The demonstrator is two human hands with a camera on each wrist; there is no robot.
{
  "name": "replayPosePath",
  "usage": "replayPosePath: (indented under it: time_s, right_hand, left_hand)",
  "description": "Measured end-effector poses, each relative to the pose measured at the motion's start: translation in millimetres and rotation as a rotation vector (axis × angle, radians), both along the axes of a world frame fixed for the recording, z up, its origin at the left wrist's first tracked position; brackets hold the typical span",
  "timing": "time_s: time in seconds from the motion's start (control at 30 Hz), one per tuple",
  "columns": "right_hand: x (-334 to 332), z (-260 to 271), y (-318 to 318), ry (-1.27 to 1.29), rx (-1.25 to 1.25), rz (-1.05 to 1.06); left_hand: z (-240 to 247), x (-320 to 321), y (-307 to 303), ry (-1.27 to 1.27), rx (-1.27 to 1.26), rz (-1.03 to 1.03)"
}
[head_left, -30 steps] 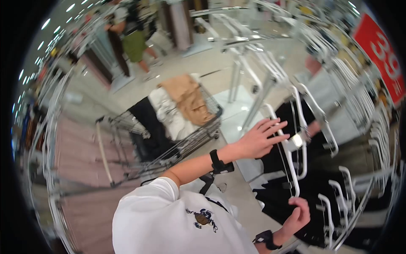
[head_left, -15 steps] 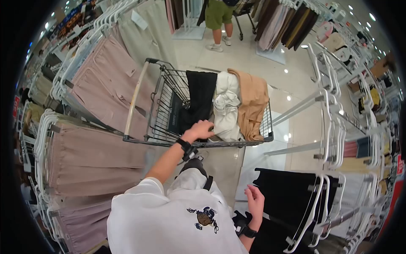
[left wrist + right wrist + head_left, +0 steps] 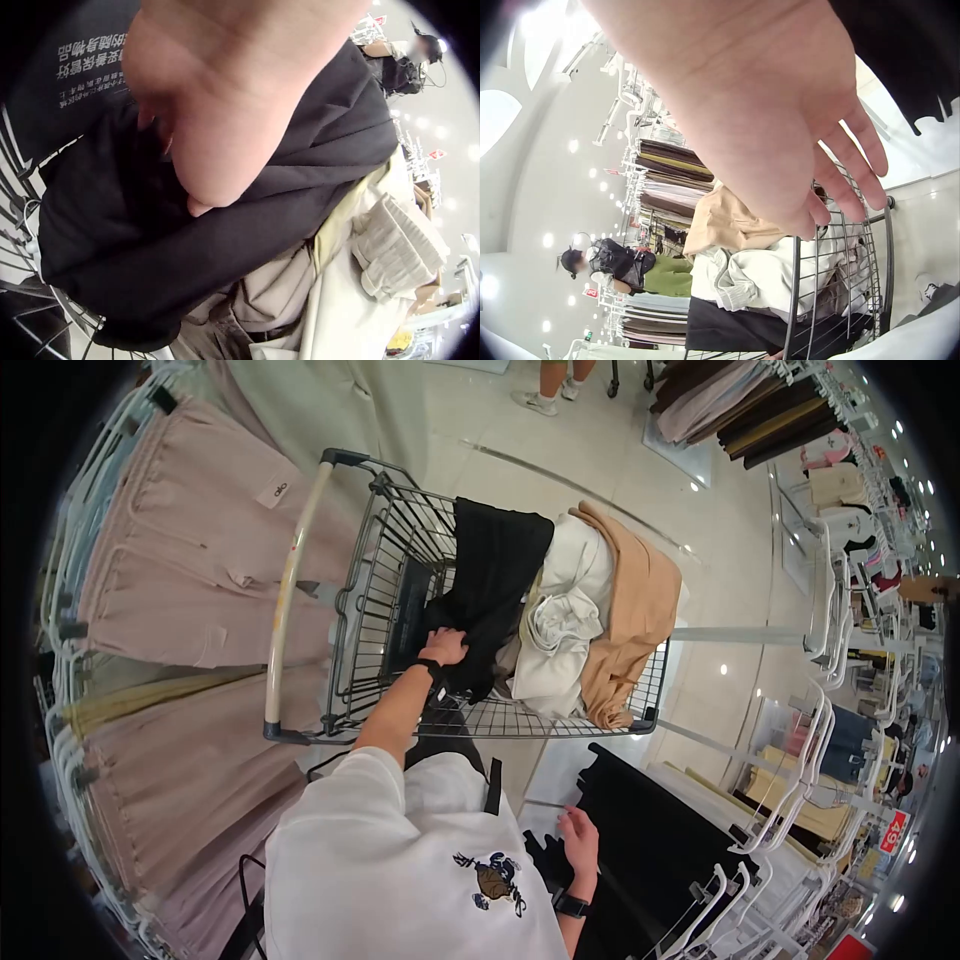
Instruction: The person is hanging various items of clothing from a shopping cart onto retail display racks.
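Note:
In the head view my left hand (image 3: 447,646) is down inside the shopping cart (image 3: 275,670), on a pair of black trousers (image 3: 500,550). The left wrist view shows the thumb and fingers of the left hand (image 3: 225,120) bent into the black fabric (image 3: 202,247), the fingertips partly hidden. Beside them lie a bundled off-white garment (image 3: 565,620) and a tan garment (image 3: 635,600). My right hand (image 3: 580,838) hangs near the black clothes (image 3: 650,810) on the rack; in the right wrist view the right hand (image 3: 780,135) holds nothing, fingers loosely extended.
Pink trousers (image 3: 190,530) hang on racks along the left. White hangers (image 3: 800,760) stick out from the rail on the right. A dark printed panel (image 3: 405,610) stands inside the cart. In the right wrist view, a person (image 3: 622,262) in green shorts stands beyond the cart.
My hands have left the white hangers on the rack. The view has turned left to the cart. My left hand has gone into it onto the black trousers; my right hand has drawn back low.

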State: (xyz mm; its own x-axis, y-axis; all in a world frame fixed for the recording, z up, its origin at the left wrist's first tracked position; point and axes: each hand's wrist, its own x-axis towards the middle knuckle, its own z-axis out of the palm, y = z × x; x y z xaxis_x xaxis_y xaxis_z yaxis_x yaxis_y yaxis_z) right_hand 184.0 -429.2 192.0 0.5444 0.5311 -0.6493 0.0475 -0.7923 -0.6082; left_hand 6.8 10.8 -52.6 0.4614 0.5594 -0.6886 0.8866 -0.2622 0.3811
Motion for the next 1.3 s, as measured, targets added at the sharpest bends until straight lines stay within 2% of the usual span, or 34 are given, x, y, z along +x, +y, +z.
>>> replayPosePath:
  time_s: [0.07,0.13,0.17,0.2,0.27,0.33,0.4,0.43,0.47,0.5,0.53,0.57,0.6,0.67,0.73,0.77,0.8,0.87,0.9,0.97,1.0,1.07,1.13,1.17,1.2,1.23,1.3]
  right_hand:
    - [1,-7,4,-0.007,0.085,-0.005]
    - [2,2,27,-0.014,0.055,0.031]
    - [3,0,34,0.018,0.102,0.046]
    - [4,0,42,0.05,0.149,0.062]
    - [1,6,70,0.08,0.182,0.089]
    - [-5,17,103,0.105,0.221,0.118]
    - [-13,28,133,0.082,0.341,0.32]
    - [-14,29,146,0.076,0.355,0.319]
    - [-15,29,156,0.211,0.468,0.259]
    - [-17,30,159,0.348,0.578,0.198]
    - [-15,22,155,0.343,0.589,0.2]
    - [-9,5,150,0.491,0.663,0.107]
    - [-4,-3,147,0.64,0.735,0.015]
    - [1,4,133,0.675,0.812,0.01]
    - [3,41,123,0.741,0.816,0.014]
    - [13,38,113,0.709,0.842,0.206]
    - [6,70,109,0.608,0.782,0.24]
    - [-8,78,95,0.33,0.711,0.393]
    - [-18,81,93,0.328,0.714,0.375]
    - [-40,83,90,-0.091,0.728,0.307]
    - [-43,82,82,-0.096,0.726,0.281]
    - [-45,79,61,-0.118,0.54,0.013]
    - [-42,73,36,0.032,0.882,-0.219]
    - [-44,83,22,0.162,0.998,-0.318]
    - [-46,115,21,0.284,1.12,-0.417]
    - [-48,133,14,0.293,1.158,-0.484]
    - [-51,155,-11,0.27,1.168,-0.56]
  left_hand:
    - [29,-1,-9,-0.027,-0.005,-0.008]
    - [71,-5,-10,-0.188,-0.072,-0.017]
    - [93,-8,-13,-0.212,0.009,-0.118]
    - [117,-10,-15,-0.212,0.012,-0.119]
    - [163,-13,-20,-0.395,0.003,-0.166]
    - [188,-11,-38,-0.562,0.048,-0.015]
    - [242,-4,-50,-0.716,-0.128,0.008]
    - [259,2,-57,-0.691,-0.107,-0.078]
    - [272,7,-64,-0.662,-0.086,-0.163]
    - [288,12,-72,-0.744,-0.141,-0.203]
    - [300,18,-82,-0.825,-0.199,-0.242]
    - [297,24,-96,-0.977,-0.194,-0.272]
    - [320,26,-103,-0.978,-0.23,-0.333]
    - [348,28,-120,-1.11,-0.339,-0.32]
    - [354,26,-133,-1.16,-0.51,-0.344]
    - [353,27,-137,-1.119,-0.805,-0.335]
    - [359,25,-143,-1.113,-0.804,-0.34]
    - [380,22,-155,-1.176,-0.996,-0.154]
    - [387,24,-156,-1.178,-1.037,-0.165]
    - [395,30,-164,-1.168,-1.103,-0.191]
    - [400,35,-168,-1.17,-1.157,-0.206]
    - [414,46,-166,-1.17,-1.166,-0.315]
    - [419,63,-156,-1.054,-0.529,-0.795]
    - [408,67,-161,-1.206,-0.348,-0.766]
    - [398,70,-166,-1.357,-0.17,-0.727]
    - [420,69,-170,-1.38,-0.226,-0.689]
    - [425,73,-185,-1.394,-0.322,-0.814]
